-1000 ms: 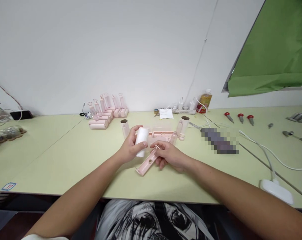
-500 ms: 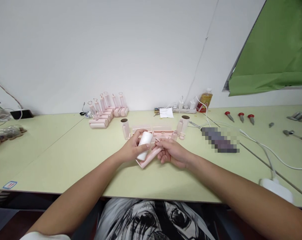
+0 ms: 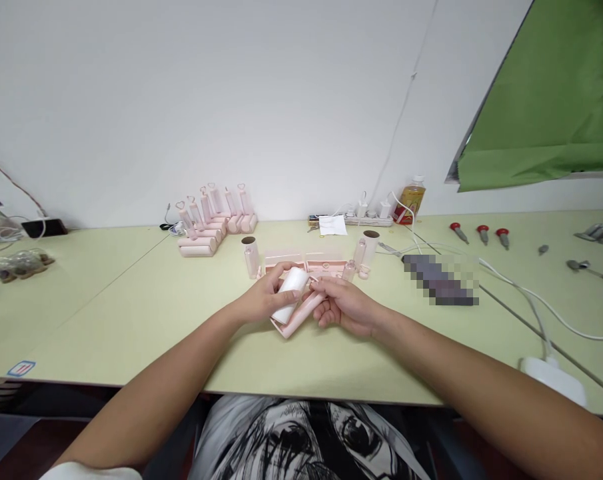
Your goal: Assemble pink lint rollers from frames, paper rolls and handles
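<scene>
My left hand is closed around a white sticky-paper roll, which lies tilted over a long pink plastic case. The roll's lower end is at the left end of the case. With thumb and fingers closed, my right hand grips the upper right end of that case. Just behind my hands are two opened pink cases with clear lids. A roll with a brown core stands at their left and a similar roll at their right, beside small clear pink bottles.
Several pink cases with heart-topped handles stand at the back left. A power strip, a drink bottle and white cables run along the wall. Red-ended tools and a white adapter are at the right.
The white roll has tilted and lowered slightly toward the pink case. My right hand keeps its grip on the case end, nearly unmoved.
</scene>
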`<move>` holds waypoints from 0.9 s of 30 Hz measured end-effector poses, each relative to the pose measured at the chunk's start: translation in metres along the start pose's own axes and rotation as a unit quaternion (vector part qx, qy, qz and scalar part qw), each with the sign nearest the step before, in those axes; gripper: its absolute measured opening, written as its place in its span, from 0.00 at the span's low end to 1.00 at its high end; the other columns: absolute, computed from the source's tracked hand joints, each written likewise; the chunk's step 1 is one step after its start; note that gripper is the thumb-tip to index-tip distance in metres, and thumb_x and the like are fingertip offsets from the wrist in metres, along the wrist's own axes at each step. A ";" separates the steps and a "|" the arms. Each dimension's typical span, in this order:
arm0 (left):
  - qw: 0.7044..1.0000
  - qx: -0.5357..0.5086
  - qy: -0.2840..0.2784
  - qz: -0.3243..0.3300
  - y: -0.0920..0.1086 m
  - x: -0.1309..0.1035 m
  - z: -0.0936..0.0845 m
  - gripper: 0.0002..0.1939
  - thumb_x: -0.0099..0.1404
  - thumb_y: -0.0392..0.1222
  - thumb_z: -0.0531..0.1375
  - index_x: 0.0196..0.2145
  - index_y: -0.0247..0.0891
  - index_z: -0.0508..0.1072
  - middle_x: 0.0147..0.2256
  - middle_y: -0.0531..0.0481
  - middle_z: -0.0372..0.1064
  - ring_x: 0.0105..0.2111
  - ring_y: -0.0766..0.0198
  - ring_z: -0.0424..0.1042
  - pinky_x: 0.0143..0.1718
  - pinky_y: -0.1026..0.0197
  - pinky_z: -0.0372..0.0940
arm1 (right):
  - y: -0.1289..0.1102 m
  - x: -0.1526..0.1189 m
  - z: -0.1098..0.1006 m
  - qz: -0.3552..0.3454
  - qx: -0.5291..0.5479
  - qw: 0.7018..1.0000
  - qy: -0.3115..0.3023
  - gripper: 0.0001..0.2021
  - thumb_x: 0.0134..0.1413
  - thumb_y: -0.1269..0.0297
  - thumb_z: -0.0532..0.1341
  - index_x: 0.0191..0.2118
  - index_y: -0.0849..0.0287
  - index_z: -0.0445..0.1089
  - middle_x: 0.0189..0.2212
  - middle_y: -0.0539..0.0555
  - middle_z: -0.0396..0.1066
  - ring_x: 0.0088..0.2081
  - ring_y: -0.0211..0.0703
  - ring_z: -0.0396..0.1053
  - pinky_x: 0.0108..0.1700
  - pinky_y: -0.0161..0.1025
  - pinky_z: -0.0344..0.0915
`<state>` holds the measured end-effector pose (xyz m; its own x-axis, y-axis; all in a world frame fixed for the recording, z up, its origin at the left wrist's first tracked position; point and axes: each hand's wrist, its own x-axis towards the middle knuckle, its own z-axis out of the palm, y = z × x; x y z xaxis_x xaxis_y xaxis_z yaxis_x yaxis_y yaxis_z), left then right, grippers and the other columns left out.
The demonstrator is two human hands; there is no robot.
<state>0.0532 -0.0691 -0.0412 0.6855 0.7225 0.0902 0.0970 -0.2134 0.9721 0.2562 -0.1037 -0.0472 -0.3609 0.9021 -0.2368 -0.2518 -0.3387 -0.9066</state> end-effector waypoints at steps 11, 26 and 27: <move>0.977 0.174 0.011 0.119 0.003 -0.003 -0.010 0.33 0.60 0.47 0.61 0.62 0.41 0.58 0.59 0.43 0.59 0.53 0.51 0.64 0.52 0.54 0.61 | -0.001 -0.004 0.001 -0.008 0.003 0.999 -0.049 0.08 0.62 0.65 0.55 0.41 0.63 0.67 0.23 0.54 0.75 0.23 0.38 0.73 0.30 0.38 0.75; 0.959 0.234 -0.066 0.147 0.008 -0.007 -0.011 0.32 0.62 0.45 0.60 0.63 0.41 0.59 0.54 0.45 0.67 0.49 0.54 0.68 0.50 0.55 0.62 | 0.002 -0.005 -0.001 0.008 -0.067 0.995 -0.074 0.19 0.57 0.50 0.60 0.41 0.64 0.70 0.32 0.59 0.77 0.25 0.38 0.74 0.28 0.37 0.75; 0.956 0.240 -0.065 0.153 0.009 -0.007 -0.009 0.32 0.63 0.46 0.59 0.63 0.41 0.58 0.55 0.45 0.66 0.50 0.53 0.67 0.51 0.55 0.62 | 0.002 -0.005 -0.001 0.007 -0.078 0.994 -0.077 0.19 0.55 0.49 0.62 0.39 0.64 0.70 0.32 0.59 0.77 0.25 0.38 0.74 0.28 0.36 0.75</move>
<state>0.0425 -0.0702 -0.0309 0.8161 0.4963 0.2961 0.1765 -0.7019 0.6900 0.2588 -0.1089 -0.0487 -0.4994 0.8422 -0.2035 -0.1086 -0.2938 -0.9497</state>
